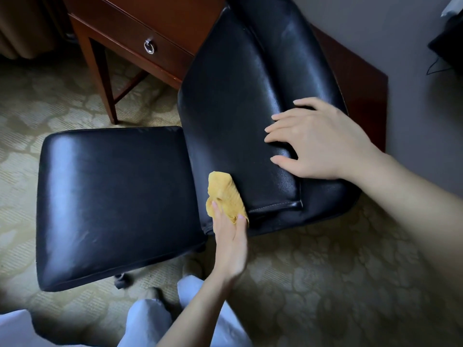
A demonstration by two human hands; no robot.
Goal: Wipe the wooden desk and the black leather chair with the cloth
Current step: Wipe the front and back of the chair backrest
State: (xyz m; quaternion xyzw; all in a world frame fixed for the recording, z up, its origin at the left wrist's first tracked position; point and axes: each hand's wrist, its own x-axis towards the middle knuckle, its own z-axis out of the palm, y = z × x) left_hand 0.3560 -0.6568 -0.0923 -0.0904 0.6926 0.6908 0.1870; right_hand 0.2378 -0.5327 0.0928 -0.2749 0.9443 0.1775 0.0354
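Patterned carpet (pixel 325 271) is spreading under a wooden table (pixel 140 28) with a drawer and a black leather chair (pixel 112 201) pulled just clear of it. The left hand (pixel 229 246) is gripping a yellow cloth (pixel 225 196) and pressing it to the lower edge of the backrest, beside the seat gap. The right hand (pixel 323 144) is lying open and flat on the backrest top, steadying it. The chair step looks underway; next, I judge, sweeping upward. Open carpet is giving room all round.

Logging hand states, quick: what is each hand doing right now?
Left hand: closed on the yellow cloth, at the chair back.
Right hand: open, flat on the chair back.
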